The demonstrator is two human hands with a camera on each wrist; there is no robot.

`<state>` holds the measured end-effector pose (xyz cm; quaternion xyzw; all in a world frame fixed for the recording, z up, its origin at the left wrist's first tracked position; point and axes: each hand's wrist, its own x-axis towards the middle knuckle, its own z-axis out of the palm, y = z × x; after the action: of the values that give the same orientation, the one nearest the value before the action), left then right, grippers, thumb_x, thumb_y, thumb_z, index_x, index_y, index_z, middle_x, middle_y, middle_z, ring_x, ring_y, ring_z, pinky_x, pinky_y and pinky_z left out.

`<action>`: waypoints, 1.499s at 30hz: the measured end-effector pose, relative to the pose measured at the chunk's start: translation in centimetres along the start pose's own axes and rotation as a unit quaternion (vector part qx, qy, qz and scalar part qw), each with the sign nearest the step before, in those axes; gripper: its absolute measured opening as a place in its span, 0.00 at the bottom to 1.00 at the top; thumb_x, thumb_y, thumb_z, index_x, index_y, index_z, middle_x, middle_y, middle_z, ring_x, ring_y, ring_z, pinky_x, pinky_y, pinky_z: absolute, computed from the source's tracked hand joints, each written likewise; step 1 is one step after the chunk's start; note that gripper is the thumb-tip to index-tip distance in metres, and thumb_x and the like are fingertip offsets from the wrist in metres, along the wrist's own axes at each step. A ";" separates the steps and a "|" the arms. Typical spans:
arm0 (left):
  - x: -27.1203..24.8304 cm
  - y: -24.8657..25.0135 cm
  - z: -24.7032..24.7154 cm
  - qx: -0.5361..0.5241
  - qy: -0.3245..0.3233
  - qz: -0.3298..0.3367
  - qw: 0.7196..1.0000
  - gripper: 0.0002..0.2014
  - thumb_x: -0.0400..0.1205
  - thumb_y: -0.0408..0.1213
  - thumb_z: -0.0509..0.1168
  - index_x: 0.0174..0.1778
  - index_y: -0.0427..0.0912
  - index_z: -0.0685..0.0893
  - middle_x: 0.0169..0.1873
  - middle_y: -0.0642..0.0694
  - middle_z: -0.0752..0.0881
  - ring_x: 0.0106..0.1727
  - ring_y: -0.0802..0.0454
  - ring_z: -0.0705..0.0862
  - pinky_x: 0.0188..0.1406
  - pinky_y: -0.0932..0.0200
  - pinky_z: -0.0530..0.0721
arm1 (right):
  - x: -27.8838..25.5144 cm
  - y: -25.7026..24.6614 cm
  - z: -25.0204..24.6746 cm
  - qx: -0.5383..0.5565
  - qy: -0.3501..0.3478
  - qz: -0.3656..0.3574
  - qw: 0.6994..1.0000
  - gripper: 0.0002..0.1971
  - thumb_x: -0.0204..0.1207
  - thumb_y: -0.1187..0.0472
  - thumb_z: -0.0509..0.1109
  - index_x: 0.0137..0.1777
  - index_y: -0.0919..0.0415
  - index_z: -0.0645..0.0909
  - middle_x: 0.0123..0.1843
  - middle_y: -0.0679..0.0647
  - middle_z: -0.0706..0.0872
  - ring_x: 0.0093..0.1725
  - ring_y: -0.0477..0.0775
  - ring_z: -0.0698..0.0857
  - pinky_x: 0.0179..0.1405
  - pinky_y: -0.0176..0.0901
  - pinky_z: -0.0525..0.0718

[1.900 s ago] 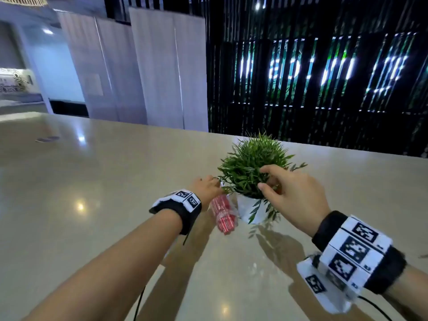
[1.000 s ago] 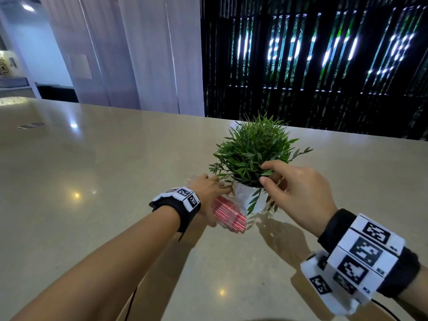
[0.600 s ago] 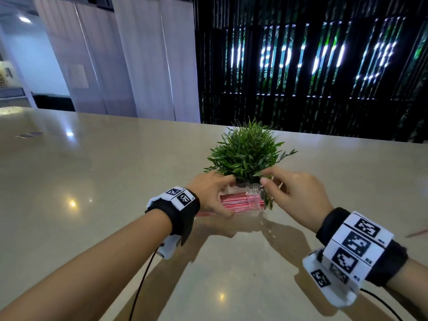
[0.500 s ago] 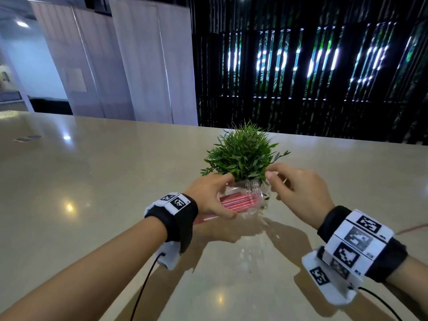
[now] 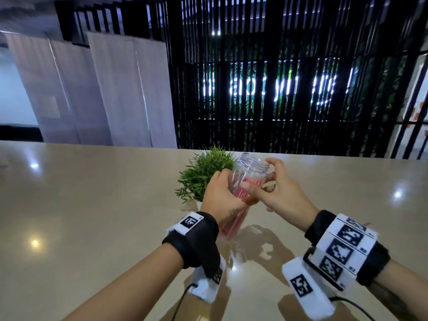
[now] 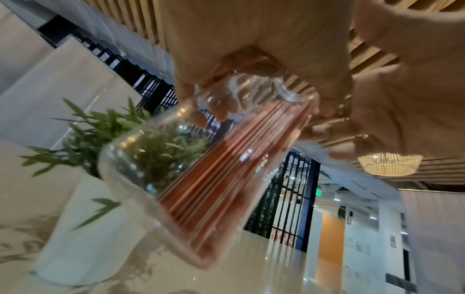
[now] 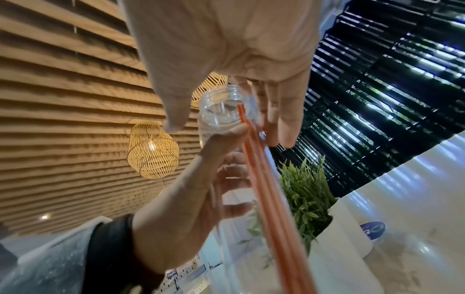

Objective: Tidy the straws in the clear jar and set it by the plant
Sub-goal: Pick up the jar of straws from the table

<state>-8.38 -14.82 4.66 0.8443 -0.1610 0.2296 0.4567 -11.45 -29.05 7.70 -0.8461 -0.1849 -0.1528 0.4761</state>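
clear jar (image 5: 251, 172) tilted, red straws (image 5: 240, 193) inside

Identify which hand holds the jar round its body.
The left hand wraps the middle of the clear jar; the right hand sits higher, by its neck.

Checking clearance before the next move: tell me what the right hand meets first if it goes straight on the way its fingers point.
Most likely the clear jar: the right hand points at its neck, fingers by the rim. Depth is unclear.
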 end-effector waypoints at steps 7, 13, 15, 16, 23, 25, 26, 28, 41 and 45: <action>-0.7 3.8 4.1 -0.076 -0.004 -0.023 0.997 0.29 0.53 0.58 0.64 0.43 0.42 0.70 0.40 0.49 0.71 0.41 0.52 0.70 0.35 0.62 0.70 | 0.5 0.9 -2.5 0.007 0.050 0.037 0.998 0.45 0.54 0.34 0.71 0.70 0.45 0.56 0.61 0.59 0.82 0.57 0.59 0.83 0.61 0.61 0.82; -0.5 5.3 5.8 -0.167 -0.118 -0.073 0.976 0.54 0.52 0.63 0.75 0.73 0.54 0.58 0.49 0.64 0.76 0.54 0.67 0.78 0.56 0.60 0.78 | -0.2 1.8 -6.6 0.094 0.079 0.047 0.991 0.28 0.72 0.57 0.70 0.69 0.53 0.62 0.46 0.49 0.81 0.43 0.46 0.83 0.41 0.38 0.81; -0.4 6.2 6.7 -0.196 -0.129 -0.068 0.970 0.52 0.61 0.49 0.78 0.77 0.52 0.53 0.49 0.63 0.75 0.54 0.70 0.76 0.46 0.73 0.75 | -0.5 2.1 -7.2 0.092 0.083 0.050 0.991 0.25 0.72 0.59 0.70 0.66 0.54 0.64 0.43 0.47 0.82 0.40 0.41 0.83 0.38 0.32 0.82; -0.4 6.5 7.1 -0.194 -0.122 -0.060 0.972 0.50 0.64 0.43 0.78 0.77 0.52 0.53 0.49 0.62 0.75 0.52 0.71 0.78 0.40 0.77 0.75 | -0.5 2.4 -7.2 0.087 0.087 0.055 0.991 0.26 0.70 0.57 0.72 0.65 0.55 0.65 0.46 0.50 0.84 0.41 0.44 0.85 0.42 0.35 0.85; 0.4 6.5 10.9 -0.192 -0.059 -0.032 0.979 0.36 0.62 0.35 0.77 0.64 0.52 0.68 0.53 0.51 0.83 0.37 0.68 0.83 0.30 0.75 0.79 | -0.1 4.8 -7.5 0.030 0.127 0.083 0.988 0.40 0.53 0.39 0.74 0.64 0.49 0.62 0.57 0.59 0.83 0.54 0.58 0.84 0.58 0.59 0.84; 0.7 6.2 11.4 -0.201 -0.056 -0.037 0.977 0.35 0.62 0.36 0.78 0.63 0.51 0.69 0.51 0.50 0.83 0.39 0.66 0.83 0.34 0.68 0.83 | -0.1 5.1 -8.1 0.024 0.108 0.085 0.990 0.39 0.59 0.40 0.75 0.67 0.50 0.61 0.57 0.59 0.82 0.54 0.58 0.84 0.57 0.58 0.84; 0.9 6.0 11.5 -0.203 -0.055 -0.038 0.977 0.36 0.62 0.38 0.78 0.63 0.51 0.68 0.50 0.51 0.82 0.42 0.63 0.83 0.37 0.64 0.84 | -0.2 5.3 -8.5 0.026 0.086 0.088 0.992 0.38 0.64 0.40 0.73 0.69 0.50 0.59 0.56 0.58 0.82 0.54 0.58 0.84 0.57 0.57 0.85; 1.3 5.6 12.0 -0.210 -0.060 -0.047 0.975 0.36 0.63 0.39 0.79 0.64 0.51 0.67 0.49 0.54 0.80 0.46 0.59 0.82 0.41 0.59 0.83 | -0.1 6.1 -10.1 0.009 0.063 0.100 0.993 0.35 0.71 0.38 0.63 0.74 0.51 0.56 0.56 0.56 0.79 0.57 0.58 0.81 0.57 0.58 0.83; 2.3 2.8 14.4 -0.249 -0.178 -0.078 0.949 0.39 0.55 0.42 0.77 0.63 0.52 0.71 0.51 0.47 0.83 0.50 0.49 0.84 0.43 0.59 0.80 | -0.5 21.0 -19.3 -0.332 -0.178 0.292 0.879 0.11 0.69 0.70 0.70 0.52 0.66 0.85 0.60 0.65 0.85 0.61 0.63 0.81 0.57 0.47 0.76; 2.4 2.8 15.0 -0.248 -0.215 -0.084 0.941 0.41 0.52 0.46 0.74 0.63 0.50 0.70 0.50 0.47 0.83 0.47 0.51 0.83 0.39 0.61 0.78 | -0.1 23.9 -19.2 -0.401 -0.225 0.299 0.836 0.18 0.72 0.66 0.70 0.63 0.62 0.79 0.65 0.61 0.82 0.64 0.63 0.79 0.64 0.51 0.76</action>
<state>-4.10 -29.15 0.74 0.7441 -0.2355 -0.0433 0.6236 -2.12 -57.03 -0.69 -0.9880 0.0520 0.1309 0.0631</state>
